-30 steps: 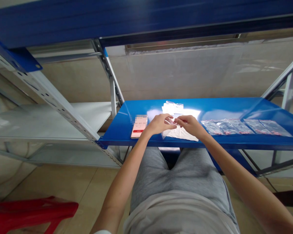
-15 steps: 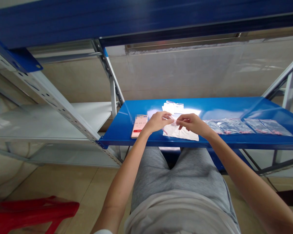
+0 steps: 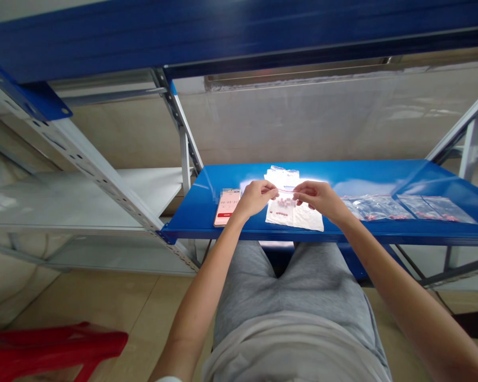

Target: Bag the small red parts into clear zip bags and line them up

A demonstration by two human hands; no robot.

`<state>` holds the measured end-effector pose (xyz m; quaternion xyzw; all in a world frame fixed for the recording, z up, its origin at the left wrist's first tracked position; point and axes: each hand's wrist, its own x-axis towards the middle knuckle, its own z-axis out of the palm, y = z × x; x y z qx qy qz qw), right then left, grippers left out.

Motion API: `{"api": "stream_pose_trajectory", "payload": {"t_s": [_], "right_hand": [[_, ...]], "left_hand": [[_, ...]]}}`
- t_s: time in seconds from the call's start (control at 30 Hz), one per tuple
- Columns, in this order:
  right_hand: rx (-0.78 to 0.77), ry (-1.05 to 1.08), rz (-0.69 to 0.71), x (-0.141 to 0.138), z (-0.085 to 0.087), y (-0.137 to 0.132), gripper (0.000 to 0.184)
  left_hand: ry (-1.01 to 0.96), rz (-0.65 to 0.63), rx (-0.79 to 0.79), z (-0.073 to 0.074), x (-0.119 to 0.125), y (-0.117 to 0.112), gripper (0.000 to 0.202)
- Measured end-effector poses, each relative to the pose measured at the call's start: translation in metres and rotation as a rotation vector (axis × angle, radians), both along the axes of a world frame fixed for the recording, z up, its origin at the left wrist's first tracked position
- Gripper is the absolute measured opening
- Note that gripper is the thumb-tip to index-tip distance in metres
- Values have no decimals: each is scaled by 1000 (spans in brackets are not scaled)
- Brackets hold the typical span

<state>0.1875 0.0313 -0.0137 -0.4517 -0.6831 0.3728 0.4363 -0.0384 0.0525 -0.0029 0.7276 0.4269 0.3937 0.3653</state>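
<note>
Basically, left hand [image 3: 257, 197] and right hand [image 3: 315, 197], slightly apart, pinch thin red strip [image 3: 286, 191], pink beads [image 3: 287, 202] at six o'clock.

One left hand [image 3: 257, 198] and one right hand [image 3: 317, 199] make two, with one red strip [image 3: 286, 191] between them. There is one white sheet [image 3: 309, 217] with many pink beads [image 3: 286, 202], too small to count. I see five clear bags [image 3: 412, 206], but they overlap. There is one phone [image 3: 227, 208], one worktop [image 3: 366, 178] and one red stool [image 3: 59, 347].
</note>
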Motion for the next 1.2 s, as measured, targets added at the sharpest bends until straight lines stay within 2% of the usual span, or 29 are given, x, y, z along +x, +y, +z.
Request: {"api": "stream_pose_trajectory", "payload": {"t_s": [0.13, 0.4, 0.47, 0.6, 0.83, 1.07, 1.2], "right_hand": [[23, -37, -23, 2, 0, 3, 39], [184, -108, -80, 5, -4, 5, 31], [166, -91, -77, 5, -2, 3, 31], [92, -41, -10, 3, 6, -5, 35], [28, -9, 4, -3, 8, -9, 45], [174, -69, -3, -1, 2, -4, 32], [214, -72, -39, -3, 1, -5, 32]], "left_hand": [[11, 17, 7, -1, 1, -1, 12], [47, 67, 100, -4, 5, -2, 13], [24, 68, 88, -4, 6, -2, 17], [-50, -46, 18, -5, 8, -2, 29], [-81, -68, 23, -6, 11, -2, 15], [-74, -53, 47, -4, 14, -4, 14], [-68, -61, 42, 0, 13, -7, 15]]}}
